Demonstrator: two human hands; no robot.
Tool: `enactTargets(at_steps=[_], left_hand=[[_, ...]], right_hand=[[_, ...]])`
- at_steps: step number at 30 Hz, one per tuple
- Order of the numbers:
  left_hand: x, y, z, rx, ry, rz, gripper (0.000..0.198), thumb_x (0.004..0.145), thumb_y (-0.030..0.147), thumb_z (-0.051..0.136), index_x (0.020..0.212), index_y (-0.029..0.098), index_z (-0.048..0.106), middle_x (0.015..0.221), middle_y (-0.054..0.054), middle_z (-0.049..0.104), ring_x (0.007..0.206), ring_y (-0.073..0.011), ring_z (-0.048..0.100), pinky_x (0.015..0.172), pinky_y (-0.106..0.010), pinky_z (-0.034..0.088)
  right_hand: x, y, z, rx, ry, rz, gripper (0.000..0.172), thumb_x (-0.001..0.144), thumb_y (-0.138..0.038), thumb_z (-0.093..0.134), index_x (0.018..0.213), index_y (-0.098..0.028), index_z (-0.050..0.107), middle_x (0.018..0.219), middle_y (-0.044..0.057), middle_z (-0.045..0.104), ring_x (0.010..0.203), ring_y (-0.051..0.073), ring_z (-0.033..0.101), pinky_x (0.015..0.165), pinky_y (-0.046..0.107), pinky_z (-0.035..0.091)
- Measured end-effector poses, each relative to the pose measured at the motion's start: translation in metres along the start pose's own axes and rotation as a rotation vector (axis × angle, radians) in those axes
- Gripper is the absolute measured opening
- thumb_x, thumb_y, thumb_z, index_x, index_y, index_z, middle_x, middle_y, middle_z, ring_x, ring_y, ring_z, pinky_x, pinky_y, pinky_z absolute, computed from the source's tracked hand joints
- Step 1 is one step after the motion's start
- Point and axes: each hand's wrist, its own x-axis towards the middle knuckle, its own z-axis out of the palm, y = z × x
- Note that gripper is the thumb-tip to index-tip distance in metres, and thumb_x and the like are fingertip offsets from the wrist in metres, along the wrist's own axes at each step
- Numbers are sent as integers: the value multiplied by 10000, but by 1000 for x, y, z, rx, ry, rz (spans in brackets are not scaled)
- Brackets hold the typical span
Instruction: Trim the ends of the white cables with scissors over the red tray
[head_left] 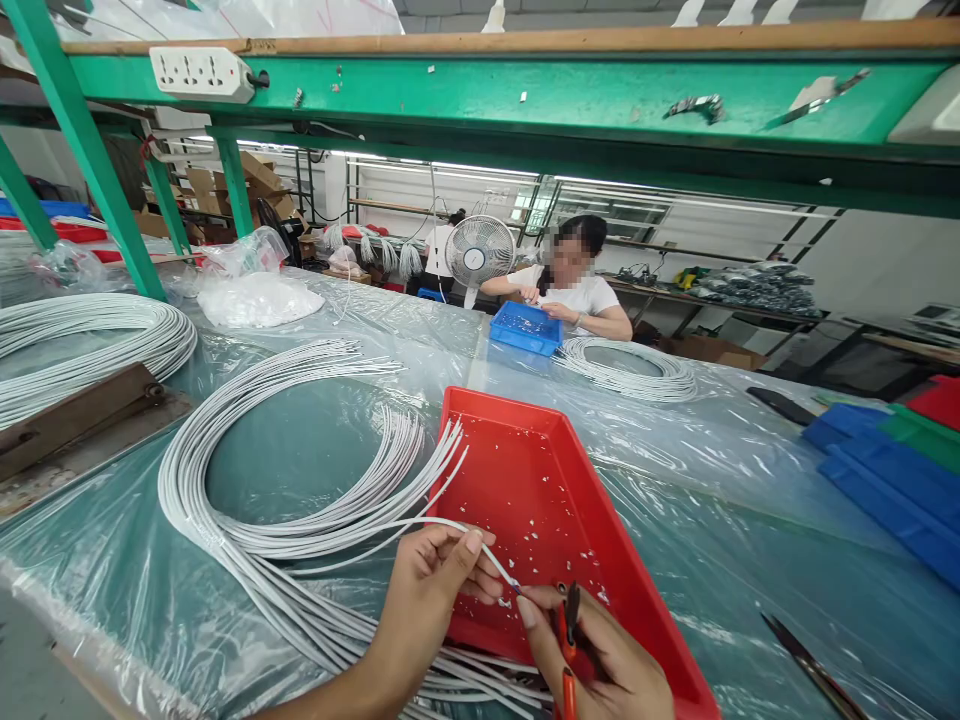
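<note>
My left hand [427, 590] pinches a white cable [491, 562] close to its end, above the red tray [622, 525]. A pair of orange-handled cutters [567, 640] rests in my right hand [619, 665], whose fingertips also meet the cable's end, where a small dark purplish bit shows. The fingers partly cover the cutters, so I cannot tell how their jaws stand. Small white scraps dot the tray floor. To the left lies a loose coil of white cables [184, 470], with many ends resting over the tray's edge and under my wrists.
Another coil [142, 335] lies far left, beside a brown metal bar [82, 420]. Tweezers [810, 660] lie at lower right, near blue bins [877, 470]. Across the table a co-worker [589, 295] works over a blue tray [525, 345]. A green shelf beam [465, 95] crosses overhead.
</note>
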Motion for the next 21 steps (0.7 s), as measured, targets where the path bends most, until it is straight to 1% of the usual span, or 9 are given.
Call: enactTargets(at_steps=[5,7,10,11,13,14,16,18,21], left_hand=[[0,1,-2,24,-22,-14,284,768,353,590,808,74,624,628,-50,613,522,-110,566,544,-216,463],[-2,3,-2,70,-64,-42,311,768,387,576,758,80,623,615,-52,610,509,-110,562,534,-214,458],[-7,6,-1,256,-180,-104,363,792,429,520,700,92,616,574,-36,578,451,-94,521,454,-184,408],[-10,7,-1,355,-202,-87,374,805,429,498,678,98,615,555,-27,559,432,-86,498,427,-175,382],[-15,8,-3,588,-197,76,334,828,385,478,700,117,632,597,-30,564,486,-99,515,454,-182,389],[-17,9,-4,708,-184,207,287,838,346,473,757,131,645,680,-47,594,573,-119,552,517,-194,421],[-18,11,-8,921,-178,447,223,847,262,461,965,178,630,958,-79,609,829,-167,580,713,-234,450],[-16,12,-10,1074,-230,522,284,849,214,446,1107,225,566,1115,-73,568,950,-186,561,812,-264,434],[-9,13,-9,1158,-303,518,261,856,192,425,1036,232,610,971,-58,644,861,-180,603,778,-256,451]], right_hand=[[3,-1,-1,17,-18,73,119,778,-275,596,725,-171,620,616,3,513,588,159,517,548,209,414],[5,-1,-2,33,-23,85,124,783,-276,587,715,-174,604,618,-2,510,581,154,504,554,209,411],[7,0,-3,81,-72,102,128,811,-278,555,729,-181,570,640,-16,507,565,133,471,559,200,401],[8,0,-3,93,-84,115,130,819,-285,546,741,-182,563,648,-19,507,569,131,472,558,198,399],[9,1,-3,105,-83,144,137,825,-302,542,760,-182,555,657,-21,503,596,136,491,553,196,395],[9,1,-3,103,-71,149,145,826,-310,542,759,-182,552,663,-20,503,613,141,502,557,196,395],[9,0,-3,92,-52,141,164,825,-317,541,731,-183,542,666,-18,500,633,145,515,569,194,396],[9,-1,-3,89,-52,121,175,828,-309,536,707,-183,537,664,-18,500,634,143,519,580,190,400],[9,-2,-2,105,-35,106,149,818,-292,554,727,-174,568,663,-8,513,627,152,519,577,201,409]])
